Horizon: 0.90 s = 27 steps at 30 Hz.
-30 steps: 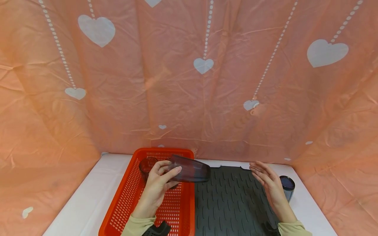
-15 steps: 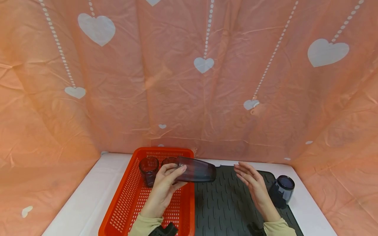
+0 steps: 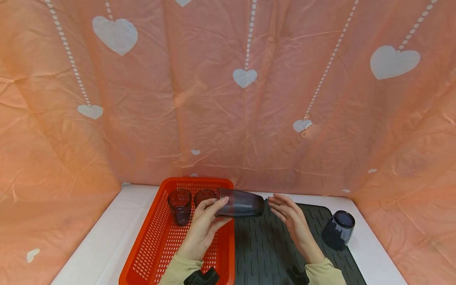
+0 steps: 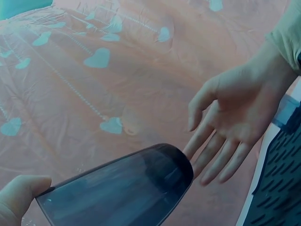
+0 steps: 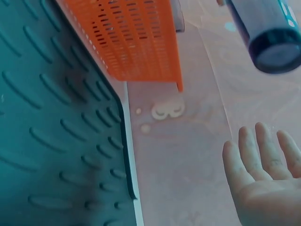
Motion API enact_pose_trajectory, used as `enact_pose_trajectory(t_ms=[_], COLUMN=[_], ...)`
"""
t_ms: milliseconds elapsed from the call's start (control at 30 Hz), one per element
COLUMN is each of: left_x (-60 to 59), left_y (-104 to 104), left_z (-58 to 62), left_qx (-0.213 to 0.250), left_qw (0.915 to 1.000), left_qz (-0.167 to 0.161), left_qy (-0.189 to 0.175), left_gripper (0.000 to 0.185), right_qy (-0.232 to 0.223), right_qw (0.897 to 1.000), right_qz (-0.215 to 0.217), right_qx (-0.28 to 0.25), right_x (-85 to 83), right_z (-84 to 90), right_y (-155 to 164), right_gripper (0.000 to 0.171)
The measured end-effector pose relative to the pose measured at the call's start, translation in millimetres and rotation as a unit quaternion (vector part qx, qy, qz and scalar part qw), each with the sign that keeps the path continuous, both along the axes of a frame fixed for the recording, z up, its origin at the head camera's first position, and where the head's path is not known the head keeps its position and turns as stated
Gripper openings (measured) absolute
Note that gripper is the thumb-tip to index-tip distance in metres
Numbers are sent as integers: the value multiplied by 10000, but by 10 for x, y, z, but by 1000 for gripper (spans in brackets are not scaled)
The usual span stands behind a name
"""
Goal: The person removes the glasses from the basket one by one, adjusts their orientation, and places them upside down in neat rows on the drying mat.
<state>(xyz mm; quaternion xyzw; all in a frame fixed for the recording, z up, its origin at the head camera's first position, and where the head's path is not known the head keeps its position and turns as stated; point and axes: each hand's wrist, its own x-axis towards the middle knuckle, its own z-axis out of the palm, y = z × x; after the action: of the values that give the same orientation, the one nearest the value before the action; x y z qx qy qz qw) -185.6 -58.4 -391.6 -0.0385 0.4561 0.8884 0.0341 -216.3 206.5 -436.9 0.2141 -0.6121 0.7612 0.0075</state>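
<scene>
1. Moving leftward since a second ago, the right hand [image 3: 290,221] has crossed the dark ribbed mat [image 3: 270,253] and now sits just beside the tumbler's base, fingers straight and spread, holding nothing.
2. Left hand [image 3: 204,229] grips a dark tumbler [image 3: 240,202] on its side, above the edge between orange basket [image 3: 142,253] and mat.
3. Two small cups [image 3: 179,200] stand in the basket; another dark cup [image 3: 338,229] rests at the mat's far right.

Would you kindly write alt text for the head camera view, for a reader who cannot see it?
A person's left hand holds a dark tumbler on its side above the edge of an orange basket, while the open right hand reaches toward its base. Two more glasses stand in the basket, and another cup sits tilted on the grey ribbed mat.
</scene>
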Motion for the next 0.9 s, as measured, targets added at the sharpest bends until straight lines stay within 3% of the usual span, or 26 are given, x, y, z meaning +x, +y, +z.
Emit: enact_pose_trajectory(t_ms=[300, 633, 900], left_x=[-40, -113, -202], left_y=[61, 97, 142], left_z=[4, 95, 91], left_qx=[142, 174, 107], left_qw=[9995, 9992, 9990], left_qz=[-96, -298, -397], left_qy=[-256, -219, -198], left_gripper=[51, 35, 44], right_qy=[-128, -862, -1211], right_qw=[9986, 9917, 9826], right_qz=[461, 394, 202], right_qx=[-229, -870, -1393], right_x=[-33, -39, -57], right_z=[81, 153, 149], right_y=[-186, -436, -584], right_gripper=[43, 43, 55])
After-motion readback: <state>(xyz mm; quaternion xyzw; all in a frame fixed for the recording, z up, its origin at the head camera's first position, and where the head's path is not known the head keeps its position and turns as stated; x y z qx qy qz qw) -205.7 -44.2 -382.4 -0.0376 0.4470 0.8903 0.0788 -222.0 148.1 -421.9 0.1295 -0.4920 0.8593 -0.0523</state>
